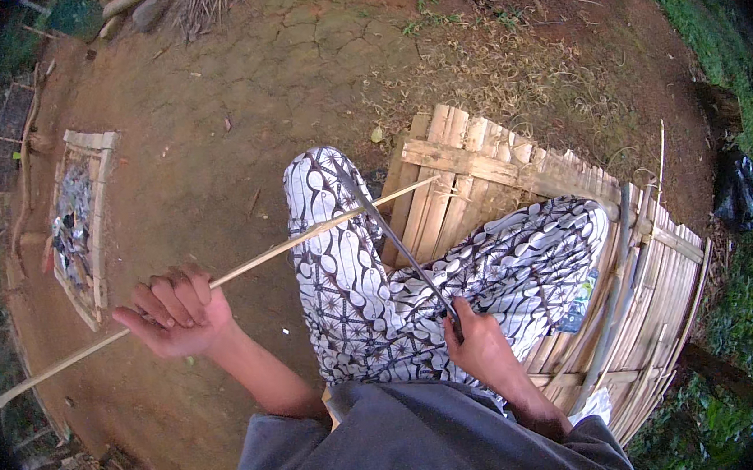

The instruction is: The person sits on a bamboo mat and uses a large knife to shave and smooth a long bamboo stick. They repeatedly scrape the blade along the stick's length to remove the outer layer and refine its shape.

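My left hand (175,310) is closed round a long, pale bamboo strip (278,248). The strip runs from the lower left, across my left thigh, to the edge of a bamboo platform. In my right hand (481,348) is the handle of a knife with a long, narrow dark blade (404,252). Its blade points up and to the left, crossing the strip above my left knee. At the crossing the two look touching, though the exact contact is too small to tell. Patterned black-and-white cloth (335,275) covers my legs.
I sit on the slatted bamboo platform (454,150), with a loose pole (612,285) lying on it at right. Thin shavings (552,82) litter the ground beyond. A framed bed of scraps (74,219) lies at left. A black plastic bag (742,191) sits at far right.
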